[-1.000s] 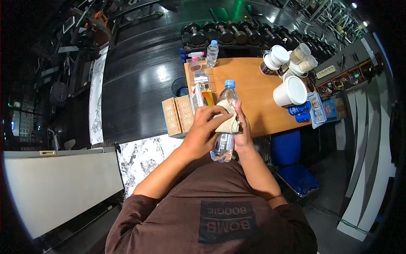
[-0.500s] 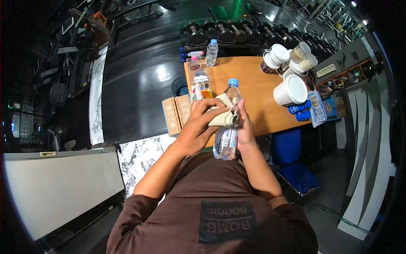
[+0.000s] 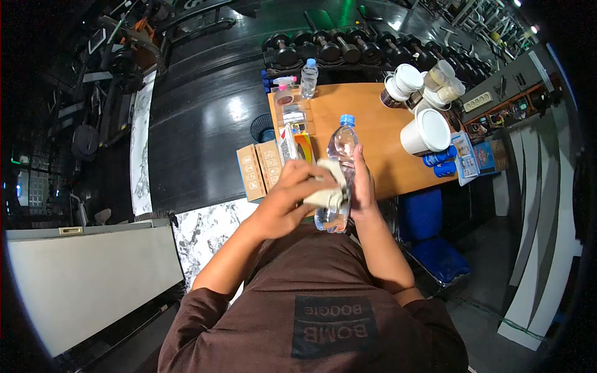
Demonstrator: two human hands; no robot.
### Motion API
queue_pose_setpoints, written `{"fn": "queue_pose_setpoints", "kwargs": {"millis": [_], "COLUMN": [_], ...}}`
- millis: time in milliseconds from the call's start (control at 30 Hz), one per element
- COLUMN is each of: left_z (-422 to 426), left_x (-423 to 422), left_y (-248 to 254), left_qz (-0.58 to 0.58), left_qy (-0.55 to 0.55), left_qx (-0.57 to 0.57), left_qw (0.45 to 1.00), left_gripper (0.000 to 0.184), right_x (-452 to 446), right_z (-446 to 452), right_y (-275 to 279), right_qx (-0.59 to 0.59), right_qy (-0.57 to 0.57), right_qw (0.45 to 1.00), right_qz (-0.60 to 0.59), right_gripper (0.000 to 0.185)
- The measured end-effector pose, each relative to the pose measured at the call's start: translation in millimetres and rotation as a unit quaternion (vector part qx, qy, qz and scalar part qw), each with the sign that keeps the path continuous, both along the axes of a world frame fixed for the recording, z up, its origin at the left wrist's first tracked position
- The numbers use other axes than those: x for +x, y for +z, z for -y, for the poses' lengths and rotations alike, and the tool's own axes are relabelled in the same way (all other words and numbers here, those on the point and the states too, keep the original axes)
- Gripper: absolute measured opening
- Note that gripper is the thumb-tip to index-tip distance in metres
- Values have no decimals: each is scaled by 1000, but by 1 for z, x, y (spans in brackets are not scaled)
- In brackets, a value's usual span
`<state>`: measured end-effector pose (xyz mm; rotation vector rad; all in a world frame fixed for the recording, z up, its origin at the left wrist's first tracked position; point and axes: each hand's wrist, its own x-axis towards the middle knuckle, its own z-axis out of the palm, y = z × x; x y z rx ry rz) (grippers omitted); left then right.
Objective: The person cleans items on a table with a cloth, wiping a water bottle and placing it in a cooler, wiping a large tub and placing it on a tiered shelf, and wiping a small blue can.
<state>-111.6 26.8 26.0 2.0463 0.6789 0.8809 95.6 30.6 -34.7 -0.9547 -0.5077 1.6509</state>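
Head view: cloth (image 3: 326, 199) on bottle (image 3: 342, 140)

Left hand (image 3: 290, 196) grips the cloth against the bottle, fingers bent narrowly over it. Right hand (image 3: 364, 186) holds the bottle, most of its fingers hidden behind it. The bottle is between both hands' fingers, tilted, blue cap (image 3: 347, 120) beyond them. A box (image 3: 254, 172) is left of the left fingers; a tub (image 3: 429, 132) stands on the table (image 3: 373, 117), beyond and right of the right fingers.
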Motion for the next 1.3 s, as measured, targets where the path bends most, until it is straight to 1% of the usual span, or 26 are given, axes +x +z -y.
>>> {"fn": "queue_pose_setpoints", "kwargs": {"millis": [33, 100, 167, 233, 267, 300, 367, 433, 467, 500, 567, 600, 633, 700, 767, 800, 833, 900, 933, 967, 1033, 1067, 1100, 1167, 1233, 1300], "left_z": [-3, -9, -2, 12, 18, 21, 25, 23, 20, 17, 8, 3, 0, 2, 13, 20, 27, 38, 38, 39, 39, 38, 38, 35, 32, 26], "left_x": [4, 14, 21, 21, 17, 12, 2, -6, -9, -11, -11, -7, -3, 5, 10, 10, 9, 6, 1, -3, -9, -11, -12, -16, -19, -21], "left_y": [-1, -9, -21, -20, -17, -15, -13, -11, -9, -7, -9, -12, -17, -24, -30, -29, -28, -27, -24, -24, -23, -24, -25, -27, -27, -26], "left_qz": [0, 2, -34, -30, -49, -50, -36, -24, -10, 3, -3, 3, 10, 8, 5, -10, -25, -4, -11, -10, 44, 59, 60, 98, 100, 108], "left_qy": [2, 63, 49, 39, 3, 2, -132, -151, -132, -112, -34, -5, 23, 17, 6, -7, -19, -67, -98, -98, -123, -105, -107, -56, -41, 24], "left_qx": [0, 73, 94, 93, 84, 83, 61, 33, 30, 28, 53, 61, 68, 74, 79, 87, 96, 85, 61, 61, -19, 5, 6, -10, -15, -11], "left_qw": [1000, 995, 994, 995, 995, 995, 989, 988, 991, 993, 998, 998, 997, 997, 997, 996, 995, 994, 993, 993, 991, 993, 992, 994, 994, 994], "left_gripper": [56, 61, 70, 72, 70, 70, 56, 54, 55, 56, 59, 61, 62, 64, 68, 67, 66, 62, 52, 52, 41, 46, 46, 45, 43, 44], "right_x": [-7, -6, -4, -1, 4, 7, 8, 9, 10, 10, 7, -6, -9, -7, -5, -3, 0, 6, 13, 14, 15, 22, 22, 20, 18, 19], "right_z": [0, -1, -1, -1, -2, -3, -6, -6, -4, -3, -3, -1, 2, 0, 2, 3, -1, 0, -2, -2, -2, -2, -1, 0, 0, -1], "right_y": [4, -5, -11, -3, -1, 0, -6, -4, -2, -4, -7, 3, 8, 0, 4, 17, 10, 20, 18, 20, 26, 13, 14, 17, 17, 19], "right_qx": [-9, 10, 7, -5, -7, -9, -14, 6, -19, -19, 30, 18, 13, 5, 37, 14, 23, 28, 51, 51, 50, 52, 53, 53, 51, 61], "right_qy": [-15, 0, 8, -10, -2, 7, -9, -13, -2, -2, 17, -34, -5, 18, -40, -24, -40, -45, -37, -37, -59, -47, -49, -70, -74, -37], "right_qw": [1000, 999, 998, 1000, 1000, 999, 1000, 1000, 1000, 1000, 999, 999, 995, 992, 999, 999, 999, 998, 998, 998, 997, 996, 996, 994, 993, 995], "right_qz": [-27, -35, -63, -6, 15, 36, 24, 24, 12, 12, 11, -27, -98, -125, 4, 23, 25, 26, 10, 10, -31, -54, -53, -71, -70, -74], "right_gripper": [67, 66, 65, 65, 66, 68, 71, 76, 68, 68, 63, 59, 54, 43, 33, 30, 28, 30, 30, 30, 32, 33, 33, 33, 37, 42]}}
